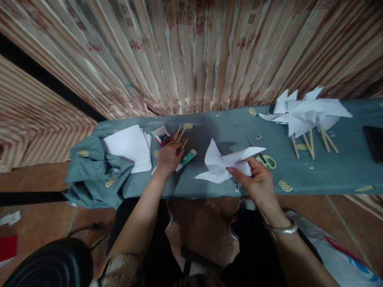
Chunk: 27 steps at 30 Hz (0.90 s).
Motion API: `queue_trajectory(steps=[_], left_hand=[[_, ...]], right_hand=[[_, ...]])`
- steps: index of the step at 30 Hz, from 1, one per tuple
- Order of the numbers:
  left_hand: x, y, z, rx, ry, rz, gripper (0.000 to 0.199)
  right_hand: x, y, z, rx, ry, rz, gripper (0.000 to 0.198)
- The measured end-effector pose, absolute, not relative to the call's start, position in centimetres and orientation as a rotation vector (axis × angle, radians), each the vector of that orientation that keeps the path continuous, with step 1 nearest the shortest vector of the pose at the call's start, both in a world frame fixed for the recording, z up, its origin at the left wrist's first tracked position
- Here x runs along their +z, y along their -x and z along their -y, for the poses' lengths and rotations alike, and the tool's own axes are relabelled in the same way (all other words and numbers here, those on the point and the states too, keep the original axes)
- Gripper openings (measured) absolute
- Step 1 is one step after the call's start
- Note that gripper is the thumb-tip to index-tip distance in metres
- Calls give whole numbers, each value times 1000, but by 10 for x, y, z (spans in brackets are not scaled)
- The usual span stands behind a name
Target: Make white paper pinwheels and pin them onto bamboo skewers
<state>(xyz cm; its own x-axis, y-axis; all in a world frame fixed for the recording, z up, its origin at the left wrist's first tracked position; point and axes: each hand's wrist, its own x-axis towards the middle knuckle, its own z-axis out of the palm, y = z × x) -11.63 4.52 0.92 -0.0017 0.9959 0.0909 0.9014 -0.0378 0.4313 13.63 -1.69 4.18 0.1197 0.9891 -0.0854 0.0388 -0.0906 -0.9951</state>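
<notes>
A white paper pinwheel head [220, 162] with a small metal pin at its centre is pinched by my right hand [259, 179], thumb near the pin and fingers behind the paper. No stick shows on it. To the left, my left hand [170, 157] reaches down onto a small bunch of wooden sticks [178, 135], its fingers closed around them; the fingertips are partly hidden. Beside that hand lies a glue stick [187, 159] with a green label. Just behind it sits a small open box of pins [163, 136].
A stack of white paper [130, 149] lies at the left on the grey-green cloth [209, 127]. Green-handled scissors [267, 161] rest behind my right hand. Several finished pinwheels [314, 113] on sticks lie at the right, near a dark phone-like object [374, 141]. A striped curtain [194, 59] hangs behind.
</notes>
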Motion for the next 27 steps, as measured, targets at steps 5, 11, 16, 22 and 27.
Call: queue_trajectory(steps=[5, 11, 16, 22, 27], left_hand=[[6, 112, -51, 426, -2063, -2036, 17], [4, 115, -54, 589, -2053, -2022, 17], [30, 107, -46, 1274, -1946, -1729, 16], [59, 76, -13, 1317, -1251, -1232, 17], [51, 57, 10, 1115, -750, -1096, 30]], right_hand=[[44, -135, 19, 1160, 1349, 1145, 31], [42, -135, 18, 1145, 1359, 1132, 30], [49, -135, 22, 1026, 1384, 1224, 24], [71, -136, 47, 628, 1346, 1511, 20], [86, -137, 59, 237, 1211, 1797, 14]])
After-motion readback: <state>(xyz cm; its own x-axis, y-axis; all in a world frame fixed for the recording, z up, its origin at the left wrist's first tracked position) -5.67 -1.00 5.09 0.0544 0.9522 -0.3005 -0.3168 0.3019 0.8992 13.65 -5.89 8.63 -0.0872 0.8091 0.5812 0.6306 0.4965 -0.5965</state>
